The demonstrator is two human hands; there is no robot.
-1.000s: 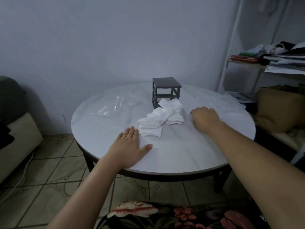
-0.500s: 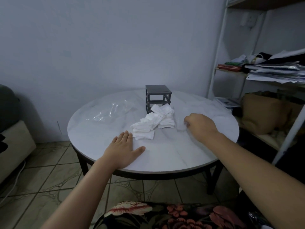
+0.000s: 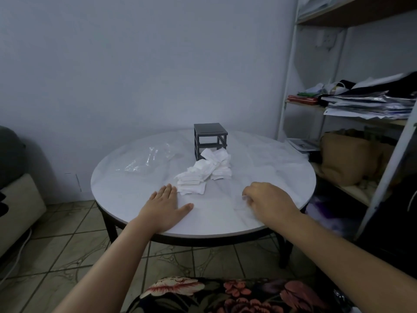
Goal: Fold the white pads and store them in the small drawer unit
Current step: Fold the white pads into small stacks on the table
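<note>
A loose heap of white pads [image 3: 204, 175] lies in the middle of the round white table [image 3: 126, 190]. Right behind the heap stands the small dark grey drawer unit [image 3: 210, 138], its frame showing open gaps. My left hand [image 3: 165, 205] rests flat on the table, fingers straight, just left of the nearest pad. To the right of the heap, my right hand [image 3: 268, 202] sits with fingers curled down onto a faint clear plastic piece [image 3: 242, 203] whose shape is hard to make out.
Crumpled clear plastic [image 3: 146, 162] lies on the table's left part. A white shelf rack [image 3: 286, 105] with papers and a brown bag [image 3: 347, 159] stands close on the right. A sofa edge [image 3: 15, 206] is at the left. Tiled floor lies below.
My right hand has drawn back from beside the pads toward the near table edge, fingers still curled. My left hand stays flat in place. The camera has tilted up.
</note>
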